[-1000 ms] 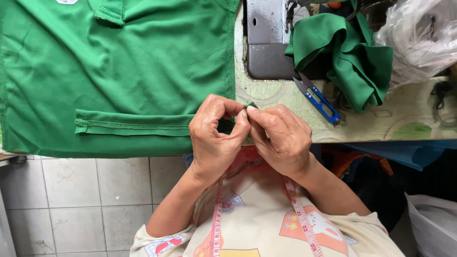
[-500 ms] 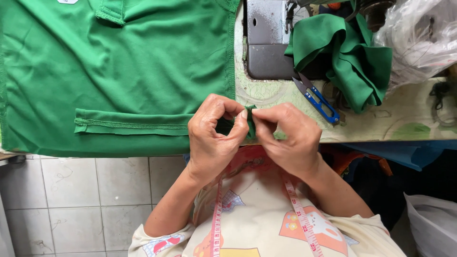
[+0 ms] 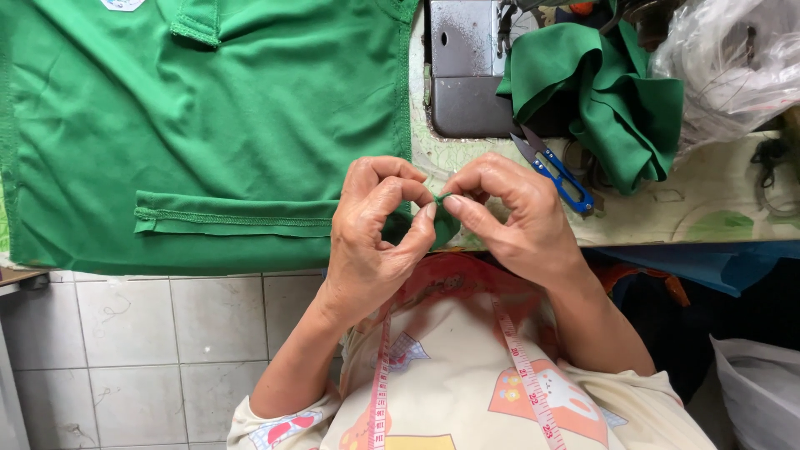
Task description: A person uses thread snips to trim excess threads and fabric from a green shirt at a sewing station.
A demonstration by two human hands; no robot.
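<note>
Hands [image 3: 379, 237] [image 3: 512, 218] pinching green fabric [image 3: 250, 125] edge, scissors [image 3: 558, 171] near

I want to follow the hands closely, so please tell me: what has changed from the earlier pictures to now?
Very little. The left hand and right hand keep pinching the same small fold of green cloth between their fingertips; the fingers only shifted slightly and the hands sit a touch lower at the table edge. Nothing was picked up or let go. The spread green garment, the blue snips and the bunched green cloth stayed in place.
</note>
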